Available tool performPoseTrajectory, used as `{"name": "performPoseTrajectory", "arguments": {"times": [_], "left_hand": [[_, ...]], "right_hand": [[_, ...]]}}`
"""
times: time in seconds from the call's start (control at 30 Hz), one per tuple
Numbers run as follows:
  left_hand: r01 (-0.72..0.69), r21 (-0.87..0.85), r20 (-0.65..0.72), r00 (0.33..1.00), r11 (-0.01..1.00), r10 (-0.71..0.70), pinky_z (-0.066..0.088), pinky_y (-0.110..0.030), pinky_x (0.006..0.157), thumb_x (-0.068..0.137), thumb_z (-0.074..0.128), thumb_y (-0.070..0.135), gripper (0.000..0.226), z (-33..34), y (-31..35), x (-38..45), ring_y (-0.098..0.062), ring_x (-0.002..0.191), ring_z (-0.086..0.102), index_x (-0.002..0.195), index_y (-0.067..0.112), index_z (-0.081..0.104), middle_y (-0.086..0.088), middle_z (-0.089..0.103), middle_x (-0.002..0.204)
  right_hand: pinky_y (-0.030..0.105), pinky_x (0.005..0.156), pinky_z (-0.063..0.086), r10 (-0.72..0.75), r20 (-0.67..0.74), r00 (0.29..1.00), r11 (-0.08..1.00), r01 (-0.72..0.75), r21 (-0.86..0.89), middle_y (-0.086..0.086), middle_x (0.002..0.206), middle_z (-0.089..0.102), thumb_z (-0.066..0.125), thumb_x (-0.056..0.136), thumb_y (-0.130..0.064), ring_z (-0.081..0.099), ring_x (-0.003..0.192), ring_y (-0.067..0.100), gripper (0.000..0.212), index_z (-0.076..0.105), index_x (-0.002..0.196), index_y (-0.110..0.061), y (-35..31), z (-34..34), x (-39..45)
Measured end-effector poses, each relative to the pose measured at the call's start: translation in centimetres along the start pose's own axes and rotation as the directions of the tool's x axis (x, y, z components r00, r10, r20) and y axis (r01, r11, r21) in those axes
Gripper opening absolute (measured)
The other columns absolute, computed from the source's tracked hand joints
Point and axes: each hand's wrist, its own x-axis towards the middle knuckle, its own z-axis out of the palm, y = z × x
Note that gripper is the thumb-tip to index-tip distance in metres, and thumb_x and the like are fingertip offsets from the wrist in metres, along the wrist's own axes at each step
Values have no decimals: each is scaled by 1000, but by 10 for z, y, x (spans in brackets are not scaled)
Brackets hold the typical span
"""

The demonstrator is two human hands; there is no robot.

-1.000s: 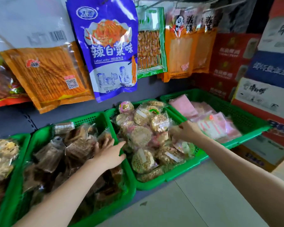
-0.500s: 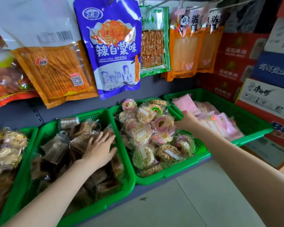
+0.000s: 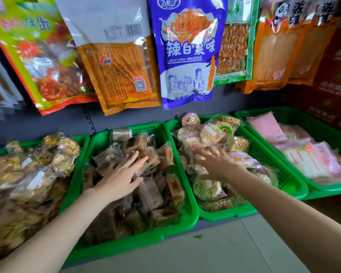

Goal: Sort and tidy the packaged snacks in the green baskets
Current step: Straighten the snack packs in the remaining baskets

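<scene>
Head view: left hand (image 3: 120, 177) flat, fingers straight, on brown clear-wrapped snack blocks (image 3: 150, 194) heaped every way in second green plastic basket (image 3: 193, 211). Right hand (image 3: 215, 162) spread, released, over round puffed-grain cakes (image 3: 207, 188) in third green basket (image 3: 295, 186), right half bare mesh.

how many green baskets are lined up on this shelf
4, side by side. Far-left basket, partly cut off by the frame edge; second basket under the left hand; third basket under the right hand; far-right basket with pink packets. More may lie out of view.
</scene>
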Motion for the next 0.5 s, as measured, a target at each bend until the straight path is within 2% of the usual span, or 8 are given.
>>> {"name": "performPoseTrajectory", "arguments": {"times": [0.1,0.17,0.2,0.27,0.33,0.37,0.43,0.5], "left_hand": [[48,-71,-31,998,996,-51,24,-48,112,96,41,40,59,-6,-19,-14,-21,143,20,143,50,6,14,-5,157],[102,-98,-14,995,990,-104,19,-46,115,95,43,42,61,-8,-27,-27,-21,144,18,141,52,4,14,1,157],[132,-117,10,991,984,-131,14,-46,117,95,42,44,63,-8,-30,-36,-21,144,16,143,50,1,13,2,157],[179,-155,84,982,972,-168,6,-46,118,95,40,48,66,-6,-33,-48,-22,146,3,145,46,-3,9,-2,158],[231,-246,167,967,941,-194,7,-44,117,95,40,48,62,-6,-37,-60,-25,145,-5,144,49,2,7,-7,157],[252,-309,202,960,917,-196,12,-42,116,96,40,44,58,-5,-37,-66,-23,145,0,143,52,6,8,-7,157],[268,-425,242,954,865,-177,18,-41,114,99,36,33,50,-7,-33,-80,-17,144,12,139,56,17,14,-2,157],[242,-485,251,959,841,-131,12,-42,117,98,33,25,51,-9,-28,-90,-13,145,7,138,56,22,17,-1,156]], "right_hand": [[53,111,23,114,-48,992,992,-117,-56,5,147,29,47,93,-34,29,134,31,44,42,136,-23,0,-21,8],[48,109,30,113,-95,989,981,-95,170,6,136,43,50,90,-39,38,129,29,38,55,123,-22,-9,-49,14],[43,107,34,51,-140,989,955,-7,298,6,134,45,53,89,-41,41,127,28,38,57,122,-23,-18,-61,17],[35,106,35,-171,-185,968,882,234,408,4,141,37,59,86,-42,38,130,25,49,49,131,-27,-42,-79,17],[36,111,28,-392,-74,917,830,387,402,1,153,15,65,83,-42,24,138,23,70,30,143,-33,-68,-80,14],[41,113,24,-462,7,887,828,428,362,0,156,4,68,80,-43,16,141,24,80,22,145,-37,-78,-76,14],[47,116,20,-525,105,845,825,475,305,-4,157,-6,72,74,-46,7,144,25,94,10,145,-45,-86,-64,11],[44,116,19,-534,169,829,823,464,327,-9,156,-3,75,71,-48,7,144,23,100,7,144,-49,-83,-56,10]]}}
